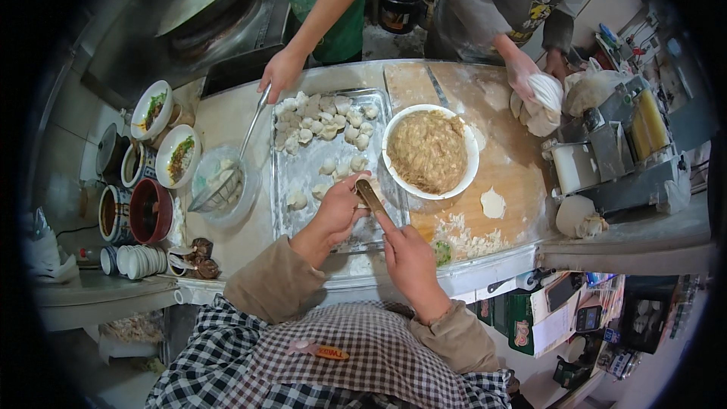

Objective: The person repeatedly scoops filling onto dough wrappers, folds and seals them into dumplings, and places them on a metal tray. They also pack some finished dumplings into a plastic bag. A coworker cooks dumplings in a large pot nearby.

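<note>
My left hand (336,211) is raised over the front of a metal tray (284,179), fingers curled around a pale dough wrapper that is mostly hidden. My right hand (410,258) grips a brown flat filling spatula (370,195), its tip at the left fingers and the wrapper. Folded dumplings (311,119) crowd the tray's far part, and several more lie nearer my hands. Right of the tray stands a white bowl (476,153) heaped with minced filling (427,150). A single round wrapper (493,204) lies flat on the floured wooden board (519,182).
Across the table, one co-worker's hand (283,71) holds a strainer ladle (218,187) over a plastic container (247,204). Another person's hand (522,74) grasps white dough or cloth (542,105) near a dough-rolling machine (610,142). Seasoned bowls (178,156) and sauce pots (151,210) crowd the left.
</note>
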`<state>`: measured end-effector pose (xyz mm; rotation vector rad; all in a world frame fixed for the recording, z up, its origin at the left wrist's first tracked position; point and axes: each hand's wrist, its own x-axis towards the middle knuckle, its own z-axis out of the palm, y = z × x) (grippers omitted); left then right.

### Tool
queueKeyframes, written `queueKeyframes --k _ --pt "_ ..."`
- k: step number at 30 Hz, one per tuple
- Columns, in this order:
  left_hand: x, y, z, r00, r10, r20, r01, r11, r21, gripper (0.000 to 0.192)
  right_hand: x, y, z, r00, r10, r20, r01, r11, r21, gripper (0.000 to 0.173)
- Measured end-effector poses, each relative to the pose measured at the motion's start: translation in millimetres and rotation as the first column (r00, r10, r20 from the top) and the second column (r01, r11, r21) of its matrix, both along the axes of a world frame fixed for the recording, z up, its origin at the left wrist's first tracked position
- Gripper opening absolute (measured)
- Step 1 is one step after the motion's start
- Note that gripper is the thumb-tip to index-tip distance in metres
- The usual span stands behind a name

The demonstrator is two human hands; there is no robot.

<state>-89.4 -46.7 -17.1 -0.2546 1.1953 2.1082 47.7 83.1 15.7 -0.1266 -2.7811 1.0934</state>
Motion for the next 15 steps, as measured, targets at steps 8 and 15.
queueKeyframes --k 8,15 --pt "-2 -6 20 0.999 -0.017 -0.048 0.015 0.999 -0.033 0.049 21 4 8 0.996 0.07 0.049 -0.071 0.997 0.032 0.048" --pt "26 3 30 0.979 -0.188 0.076 0.181 0.979 0.096 0.056 16 11 7 0.986 -0.103 -0.133 0.092 0.992 -0.085 0.034"
